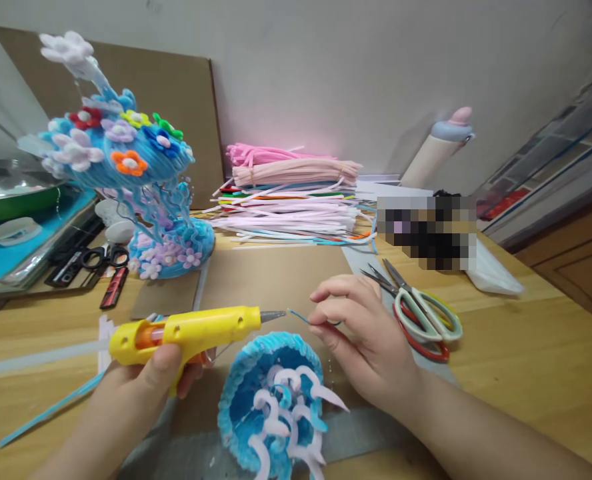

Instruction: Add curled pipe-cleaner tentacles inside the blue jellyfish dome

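My left hand [163, 373] is wrapped round the handle of a yellow glue gun [211, 328], whose metal nozzle points right. The thumb and fingers of my right hand [359, 333] pinch a thin blue wire [299, 315]; its free end is close to the nozzle tip. Below and between both hands lies a blue fuzzy bowl-shaped piece [233, 400], its hollow side facing up toward me, with curled white and blue strips [289, 380] coming out of it.
A blue flowered jellyfish-like ornament [121, 150] stands at the back left. Bundled pipe cleaners [291, 193] lie by the wall. Scissors [421, 313] rest at right, near a bottle [433, 150]. Cardboard [256, 273] covers the table's middle. A blue strip [51, 410] lies at left.
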Demonstrator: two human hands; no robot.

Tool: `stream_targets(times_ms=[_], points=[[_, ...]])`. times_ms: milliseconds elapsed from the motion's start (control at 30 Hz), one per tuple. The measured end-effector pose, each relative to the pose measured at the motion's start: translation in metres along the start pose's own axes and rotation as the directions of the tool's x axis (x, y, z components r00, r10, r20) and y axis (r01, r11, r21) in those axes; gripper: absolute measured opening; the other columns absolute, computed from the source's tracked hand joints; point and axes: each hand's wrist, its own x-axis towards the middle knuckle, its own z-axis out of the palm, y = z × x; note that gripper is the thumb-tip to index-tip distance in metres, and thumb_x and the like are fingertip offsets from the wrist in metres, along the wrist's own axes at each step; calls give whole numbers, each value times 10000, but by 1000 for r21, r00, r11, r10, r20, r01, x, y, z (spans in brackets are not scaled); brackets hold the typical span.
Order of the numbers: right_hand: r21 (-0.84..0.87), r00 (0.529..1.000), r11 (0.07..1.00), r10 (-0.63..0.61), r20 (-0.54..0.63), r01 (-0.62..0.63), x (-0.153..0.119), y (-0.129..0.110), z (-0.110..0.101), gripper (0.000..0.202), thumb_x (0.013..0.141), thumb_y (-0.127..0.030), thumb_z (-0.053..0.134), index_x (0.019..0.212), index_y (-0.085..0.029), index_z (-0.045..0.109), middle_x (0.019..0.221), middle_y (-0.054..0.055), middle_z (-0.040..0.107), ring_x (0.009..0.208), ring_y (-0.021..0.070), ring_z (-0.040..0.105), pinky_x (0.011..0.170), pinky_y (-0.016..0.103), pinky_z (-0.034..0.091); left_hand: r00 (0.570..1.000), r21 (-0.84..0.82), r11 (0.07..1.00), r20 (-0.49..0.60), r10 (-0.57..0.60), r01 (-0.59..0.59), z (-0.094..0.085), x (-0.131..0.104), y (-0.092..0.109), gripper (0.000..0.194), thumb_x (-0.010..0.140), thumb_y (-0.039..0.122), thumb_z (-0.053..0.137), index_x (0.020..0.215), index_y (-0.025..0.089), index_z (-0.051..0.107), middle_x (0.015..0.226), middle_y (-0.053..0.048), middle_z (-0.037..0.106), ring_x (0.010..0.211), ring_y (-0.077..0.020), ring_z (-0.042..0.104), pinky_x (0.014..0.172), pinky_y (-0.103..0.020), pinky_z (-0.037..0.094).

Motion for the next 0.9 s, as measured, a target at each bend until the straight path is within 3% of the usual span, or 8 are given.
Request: stream_targets(times_ms=[133, 300, 633, 900], points=[[10, 1000, 1000, -9, 9, 9, 0, 0, -1, 115, 923, -107, 558, 932, -219, 585, 998, 27, 621, 962, 181, 572, 863, 406, 352, 1000, -40, 999, -27, 13, -14, 4, 0, 6, 356, 796, 551, 611, 678, 231, 716, 586, -6, 630, 450, -146, 544, 386, -235, 442], [19, 1000, 1000, -19, 11, 19, 0, -2, -2, 110, 925, -117, 564, 944, -222, 588, 979, 24, 636, 945, 182, 589, 852, 408, 352, 994, -14, 998, -96, 54, -56, 11, 1, 14, 472, 692, 680, 676, 591, 220, 706, 500, -8, 612, 387, -144, 535, 330, -227, 428], [15, 999, 1000, -23, 22, 23, -1, -4, -4, 103, 927, -137, 571, 942, -238, 583, 963, 28, 656, 931, 195, 602, 849, 423, 356, 999, 35, 999, -54, 3, -1, 4, -3, 9, 521, 732, 722, 604, 609, 220, 671, 518, -9, 602, 423, -141, 495, 376, -251, 408], [20, 999, 999, -39, 17, 39, 0, -4, -3, 109, 918, -124, 584, 944, -230, 588, 962, 28, 661, 928, 189, 606, 850, 427, 364, 999, 22, 1000, -36, 4, -3, 2, -3, 8, 458, 754, 657, 632, 621, 221, 672, 534, -1, 615, 436, -132, 496, 385, -231, 416]])
